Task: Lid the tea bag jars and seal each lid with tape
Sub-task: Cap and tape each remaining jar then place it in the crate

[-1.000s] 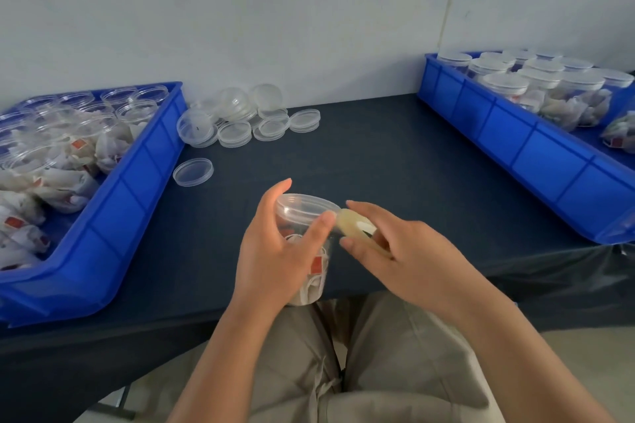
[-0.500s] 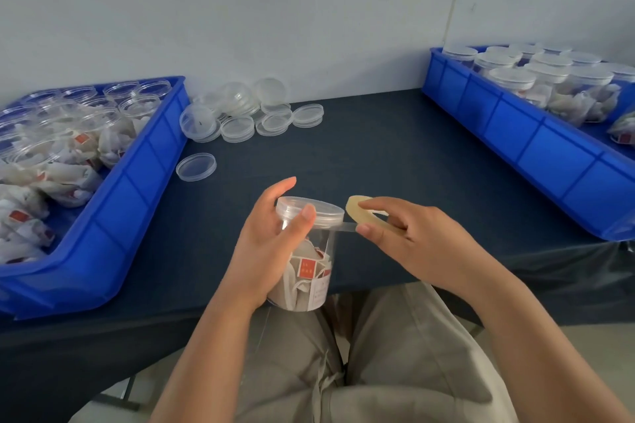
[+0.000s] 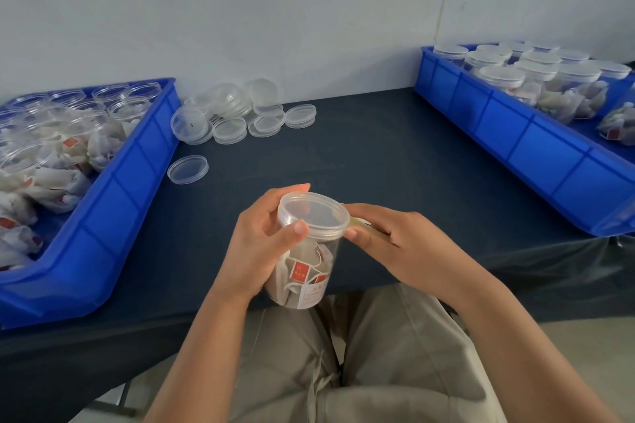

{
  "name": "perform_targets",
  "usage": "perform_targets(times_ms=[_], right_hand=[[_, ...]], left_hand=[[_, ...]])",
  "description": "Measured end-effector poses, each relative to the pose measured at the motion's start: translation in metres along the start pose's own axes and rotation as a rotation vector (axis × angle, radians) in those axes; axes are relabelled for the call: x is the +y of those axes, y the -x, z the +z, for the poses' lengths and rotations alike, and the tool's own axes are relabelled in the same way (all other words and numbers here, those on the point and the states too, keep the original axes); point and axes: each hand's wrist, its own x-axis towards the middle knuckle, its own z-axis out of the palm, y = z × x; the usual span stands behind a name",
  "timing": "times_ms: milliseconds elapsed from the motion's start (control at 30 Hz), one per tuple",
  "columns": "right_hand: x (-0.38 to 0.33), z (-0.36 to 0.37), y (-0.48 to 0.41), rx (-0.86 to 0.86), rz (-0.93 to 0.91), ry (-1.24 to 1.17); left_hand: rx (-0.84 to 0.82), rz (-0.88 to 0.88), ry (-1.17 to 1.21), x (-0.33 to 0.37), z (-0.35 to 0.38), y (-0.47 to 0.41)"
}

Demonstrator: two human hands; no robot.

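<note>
Nearest the camera, a lap in beige drawstring trousers (image 3: pixel 378 371). Just above it, at the table's near edge and lifted off the surface, is a clear round plastic jar (image 3: pixel 305 275) packed with white tea bags bearing red tags. A clear round plastic lid (image 3: pixel 312 213) is seated on its mouth. The left hand (image 3: pixel 254 251) grasps the jar: fingers wrap behind the upper wall, thumb lies against the lid's rim. The right hand (image 3: pixel 405 247) curls round a beige roll of tape (image 3: pixel 359 224), mostly hidden in the fingers; the roll's showing edge meets the right side of the lid rim, and the thumb tip touches the jar just beneath it. Beyond the hands runs a dark navy tabletop (image 3: pixel 378 154). One loose clear lid (image 3: pixel 188 169) lies flat beside the left blue plastic bin (image 3: pixel 113 203), which holds open-topped jars of tea bags (image 3: pixel 130 108). Farther back, a heap of clear lids (image 3: pixel 240 113) rests against the pale wall (image 3: pixel 275 10). At far right, a second blue plastic bin (image 3: pixel 515 134) holds lidded jars (image 3: pixel 501 79) standing in rows, with some lying on their sides.
</note>
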Motion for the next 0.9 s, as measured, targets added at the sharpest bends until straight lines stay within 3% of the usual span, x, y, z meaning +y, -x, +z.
perform_targets(times_ms=[133, 267, 467, 700, 900], right_hand=[[-0.001, 0.004, 0.000, 0.063, 0.013, 0.046], [-0.003, 0.010, 0.002, 0.120, 0.043, 0.128], [-0.009, 0.023, 0.001, 0.155, 0.051, 0.177], [0.002, 0.017, 0.001, -0.022, 0.030, 0.013], [0.010, 0.004, -0.002, 0.072, 0.000, 0.135]], left_hand=[[0.065, 0.017, -0.039, -0.005, 0.006, 0.006], [0.115, 0.063, -0.313, 0.003, 0.010, 0.007], [0.191, 0.023, -0.494, 0.012, 0.026, 0.010], [0.278, -0.077, -0.330, 0.012, 0.016, -0.003], [0.208, -0.053, -0.228, 0.008, 0.003, -0.003]])
